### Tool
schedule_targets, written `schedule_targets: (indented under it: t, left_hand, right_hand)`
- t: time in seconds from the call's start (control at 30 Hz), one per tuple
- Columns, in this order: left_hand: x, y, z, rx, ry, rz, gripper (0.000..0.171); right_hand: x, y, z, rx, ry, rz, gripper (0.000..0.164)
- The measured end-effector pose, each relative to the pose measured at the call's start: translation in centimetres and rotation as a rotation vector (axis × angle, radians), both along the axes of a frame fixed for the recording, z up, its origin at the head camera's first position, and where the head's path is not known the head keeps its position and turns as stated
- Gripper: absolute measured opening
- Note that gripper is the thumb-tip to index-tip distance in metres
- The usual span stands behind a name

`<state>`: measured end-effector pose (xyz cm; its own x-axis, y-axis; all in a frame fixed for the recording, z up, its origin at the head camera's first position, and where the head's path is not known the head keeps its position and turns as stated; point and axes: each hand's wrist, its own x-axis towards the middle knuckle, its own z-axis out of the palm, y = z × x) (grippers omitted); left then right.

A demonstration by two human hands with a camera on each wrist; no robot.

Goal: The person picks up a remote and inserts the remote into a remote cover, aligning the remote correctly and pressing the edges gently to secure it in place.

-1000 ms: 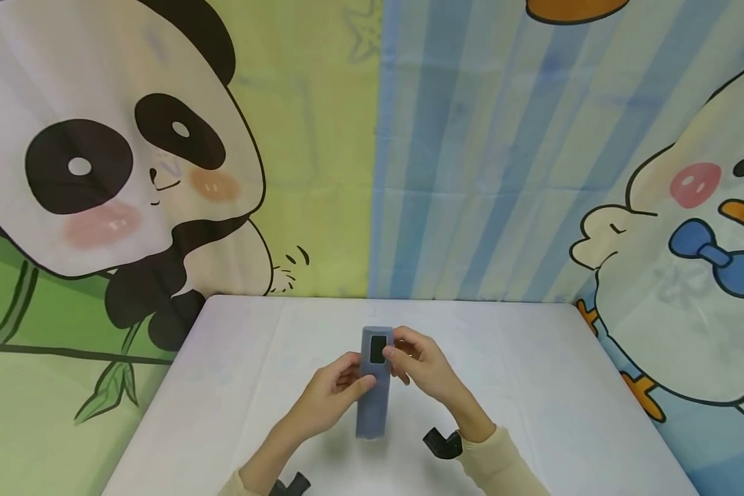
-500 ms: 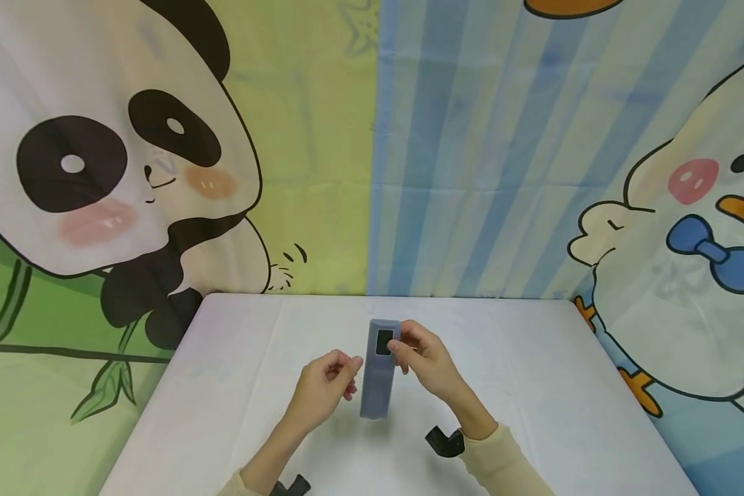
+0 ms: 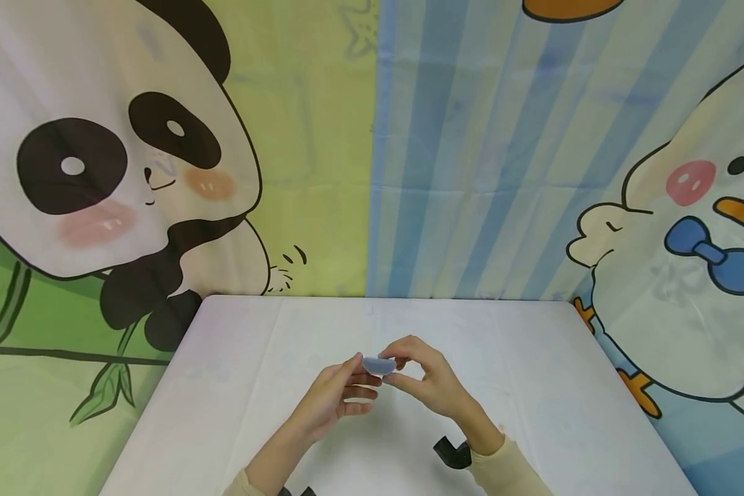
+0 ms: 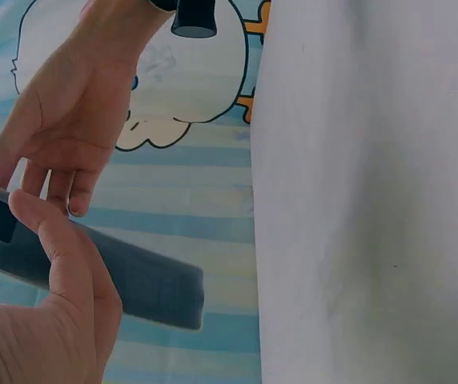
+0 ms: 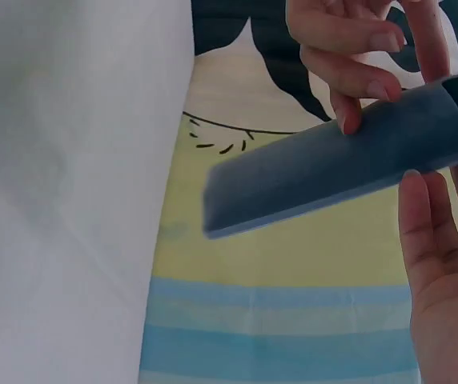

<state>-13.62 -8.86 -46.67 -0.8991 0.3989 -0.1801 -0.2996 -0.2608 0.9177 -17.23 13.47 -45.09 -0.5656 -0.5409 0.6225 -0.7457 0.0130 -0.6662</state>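
A long blue-grey case (image 3: pixel 379 366) is held in the air over the middle of the table; the head view shows its half-round end. In the left wrist view the case (image 4: pixel 153 280) lies slantwise, a dark rectangular window near one end. My right hand (image 3: pixel 435 382) pinches its right edge, with thumb and forefinger apart across it. My left hand (image 3: pixel 328 403) holds the left edge, thumb near the top, other fingers spread below. The right wrist view has the case (image 5: pixel 309 168) between both hands, its window end cut off by the frame.
A white-covered table (image 3: pixel 273 331) lies beneath the hands. Behind it hangs a cloth backdrop (image 3: pixel 471 172) with a cartoon panda and a white bird. A black camera mount (image 3: pixel 452 452) sits at the right wrist.
The case has turned from upright, window facing the head camera, to end-on. The left hand let go about half a second ago and has taken hold of it again; the right hand kept its hold.
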Motion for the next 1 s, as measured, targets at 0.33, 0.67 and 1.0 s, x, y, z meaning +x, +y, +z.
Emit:
schedule_targets:
  t: [0.33,0.67,1.0]
  left_hand:
    - [-0.4,0.1,-0.5,0.079,-0.058,-0.025,0.056]
    - [-0.7,0.2,-1.2,0.057,-0.028,-0.014,0.054]
    - [-0.8,0.2,-1.9,-0.041,0.022,0.021,0.056]
  right_hand:
    - [1.2,1.4,-1.1,0.137,0.064,-0.020,0.040]
    - [1.9,1.9,-2.3,0.158,0.014,-0.041,0.042]
    - [1.6,1.5,-2.9,0.014,-0.266,-0.187,0.025]
